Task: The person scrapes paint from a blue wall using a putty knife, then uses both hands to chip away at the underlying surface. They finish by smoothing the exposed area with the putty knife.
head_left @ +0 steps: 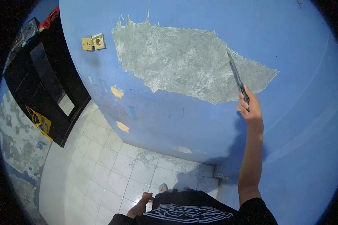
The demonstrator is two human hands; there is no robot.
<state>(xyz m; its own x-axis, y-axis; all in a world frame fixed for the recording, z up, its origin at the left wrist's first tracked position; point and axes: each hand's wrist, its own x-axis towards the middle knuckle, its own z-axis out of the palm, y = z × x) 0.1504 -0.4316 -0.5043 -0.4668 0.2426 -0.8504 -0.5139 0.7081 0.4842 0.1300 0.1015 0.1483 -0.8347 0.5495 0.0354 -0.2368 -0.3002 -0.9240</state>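
My right hand (250,104) is raised at the wall, fingers wrapped round the handle of a long, thin, dark-bladed tool (234,69). It is seen nearly edge-on, so I cannot tell whether it is a knife or a scraper. Its tip points up and left over the right part of a large bare grey patch (176,56) with ragged edges in the blue paint. Whether the tip touches the wall is unclear. Low beside my body, my left hand (147,196) is closed; what it holds, if anything, is hidden.
A yellowed socket and switch (94,42) sit left of the patch. Smaller chips (117,92) mark the blue wall (300,75). A dark door (41,78) with a yellow bag (40,122) stands at left. Below are white floor tiles (116,180) and my foot (163,188).
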